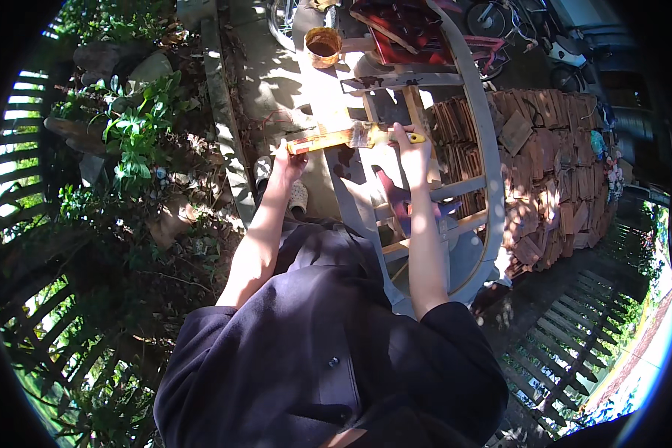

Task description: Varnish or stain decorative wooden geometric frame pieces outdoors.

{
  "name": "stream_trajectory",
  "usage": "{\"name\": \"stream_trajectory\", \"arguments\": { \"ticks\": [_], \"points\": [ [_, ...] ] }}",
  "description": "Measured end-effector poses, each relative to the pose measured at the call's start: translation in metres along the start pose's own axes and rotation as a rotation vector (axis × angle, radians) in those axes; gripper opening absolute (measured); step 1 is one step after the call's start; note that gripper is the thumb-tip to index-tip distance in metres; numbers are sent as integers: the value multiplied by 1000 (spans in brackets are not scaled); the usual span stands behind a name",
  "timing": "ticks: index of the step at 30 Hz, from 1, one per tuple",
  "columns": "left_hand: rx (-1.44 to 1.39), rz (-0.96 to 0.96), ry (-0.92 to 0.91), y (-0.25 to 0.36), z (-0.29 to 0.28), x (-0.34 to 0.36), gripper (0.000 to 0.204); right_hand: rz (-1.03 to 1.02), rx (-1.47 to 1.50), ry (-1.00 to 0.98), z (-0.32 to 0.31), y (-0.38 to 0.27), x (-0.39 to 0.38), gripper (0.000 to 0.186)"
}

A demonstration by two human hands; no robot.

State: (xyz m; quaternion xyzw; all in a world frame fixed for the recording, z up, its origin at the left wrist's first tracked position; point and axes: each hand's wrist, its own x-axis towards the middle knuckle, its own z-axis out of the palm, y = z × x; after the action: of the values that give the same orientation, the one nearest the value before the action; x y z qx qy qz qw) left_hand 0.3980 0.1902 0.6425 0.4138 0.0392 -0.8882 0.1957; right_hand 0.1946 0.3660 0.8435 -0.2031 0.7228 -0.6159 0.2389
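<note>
My left hand (291,154) grips the near-left end of a narrow yellowish wooden strip (319,139), held crosswise over a grey frame. My right hand (411,145) holds a paintbrush (381,137) by its yellow handle, with the bristles against the strip's right part. Beyond them a yellow-brown stained can (323,43) sits on the frame (472,112). Dark red glossy boards (403,41) lie at the frame's far end. Dark stains mark parts of the pale surfaces beneath my hands.
Stacked terracotta tiles (537,172) stand right of the frame, with bicycles (493,19) behind. A concrete edge (231,112) borders leafy plants (134,127) on the left. Wooden fences (552,343) curve at both lower sides. A perforated shoe (299,196) shows below my left hand.
</note>
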Motion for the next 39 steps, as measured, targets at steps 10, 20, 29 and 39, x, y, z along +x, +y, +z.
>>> {"name": "stream_trajectory", "arguments": {
  "ticks": [10,20,29,39],
  "points": [
    [22,69,-27,-2,4,-2,48,-152,-544,488,-97,16,21,27],
    [86,27,33,5,4,0,57,-24,54,-109,55,-9,-34,17],
    [65,29,134,7,14,-5,45,-175,-775,280,-58,9,24,27],
    [-20,-29,188,16,9,10,43,-238,-907,-119,-51,44,54,36]
  ]
}}
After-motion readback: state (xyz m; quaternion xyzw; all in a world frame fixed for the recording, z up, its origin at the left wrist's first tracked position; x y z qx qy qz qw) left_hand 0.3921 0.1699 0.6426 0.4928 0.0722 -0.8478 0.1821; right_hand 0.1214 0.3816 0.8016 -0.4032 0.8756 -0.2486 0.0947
